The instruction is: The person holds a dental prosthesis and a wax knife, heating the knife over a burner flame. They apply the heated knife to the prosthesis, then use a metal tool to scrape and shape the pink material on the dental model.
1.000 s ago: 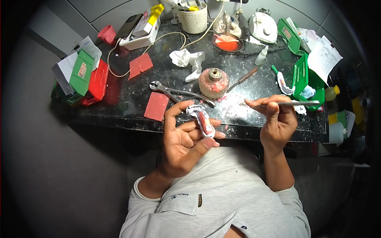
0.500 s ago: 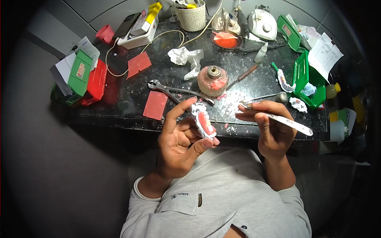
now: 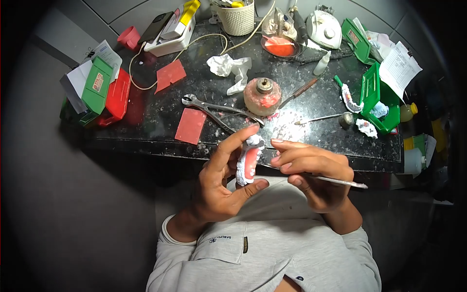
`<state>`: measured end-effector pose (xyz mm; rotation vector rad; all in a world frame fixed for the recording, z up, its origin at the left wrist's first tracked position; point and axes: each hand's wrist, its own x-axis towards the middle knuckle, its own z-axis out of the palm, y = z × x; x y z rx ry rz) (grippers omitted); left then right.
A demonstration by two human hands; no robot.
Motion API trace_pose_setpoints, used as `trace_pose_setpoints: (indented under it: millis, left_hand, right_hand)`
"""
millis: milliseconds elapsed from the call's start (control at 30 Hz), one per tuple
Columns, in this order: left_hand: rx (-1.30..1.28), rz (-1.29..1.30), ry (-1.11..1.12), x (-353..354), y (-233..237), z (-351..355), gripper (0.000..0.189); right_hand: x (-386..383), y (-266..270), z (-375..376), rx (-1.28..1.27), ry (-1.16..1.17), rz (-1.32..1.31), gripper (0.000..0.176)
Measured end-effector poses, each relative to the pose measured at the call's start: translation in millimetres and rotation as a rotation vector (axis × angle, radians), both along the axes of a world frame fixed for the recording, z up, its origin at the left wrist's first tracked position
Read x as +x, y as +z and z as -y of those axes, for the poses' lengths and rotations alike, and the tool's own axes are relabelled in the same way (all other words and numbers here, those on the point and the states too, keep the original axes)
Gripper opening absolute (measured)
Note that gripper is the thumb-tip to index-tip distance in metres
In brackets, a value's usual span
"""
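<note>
My left hand (image 3: 219, 182) grips a white plaster dental cast (image 3: 241, 170) between its fingers and thumb, in front of the bench edge. Pink wax (image 3: 251, 158) with small white teeth lines the side of the cast. In my right hand (image 3: 318, 170) is a slim wax carver (image 3: 340, 182), its pale handle sticking out to the right. The carver's tip end points at the cast, close beside the wax, with my right fingertips right by the cast's edge.
A wax-spattered spirit lamp (image 3: 263, 100) stands mid-bench, with pliers (image 3: 221, 108), a brown-handled knife (image 3: 299, 92) and another metal tool (image 3: 323, 118) around it. Pink wax sheets (image 3: 190, 126) lie left. A green box (image 3: 384, 119) and plaster pieces (image 3: 366, 128) are at right.
My right hand has moved left and down, bringing the carver to the cast. The left hand has turned the cast more upright and shifted it slightly.
</note>
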<state>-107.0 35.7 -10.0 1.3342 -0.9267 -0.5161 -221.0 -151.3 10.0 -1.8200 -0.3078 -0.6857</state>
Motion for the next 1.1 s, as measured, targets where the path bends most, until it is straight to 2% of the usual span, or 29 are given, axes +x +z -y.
trace_pose_setpoints:
  millis: [100, 300, 733, 1033, 1100]
  left_hand:
    - [-0.042, 0.067, -0.054, 1.3, -0.3, -0.4, 0.074]
    - [0.020, 0.154, -0.037, 1.9, 5.0, -1.5, 0.070]
    - [-0.010, 0.191, -0.031, 4.4, 3.6, -0.8, 0.072]
    - [0.061, 0.094, -0.044, 2.6, 7.0, -2.4, 0.070]
    - [-0.007, 0.114, -0.024, 2.8, 4.2, 0.0, 0.071]
  right_hand:
    - [0.5, 0.0, -3.1, -0.065, 0.018, 0.003, 0.023]
    - [0.6, 0.8, -5.8, -0.151, 0.053, -0.037, 0.025]
    - [1.4, -1.4, -8.2, -0.210, 0.054, -0.049, 0.022]
    - [2.5, -3.1, -9.6, -0.198, 0.036, -0.076, 0.022]
    - [2.6, -3.3, -8.4, -0.209, 0.041, -0.065, 0.023]
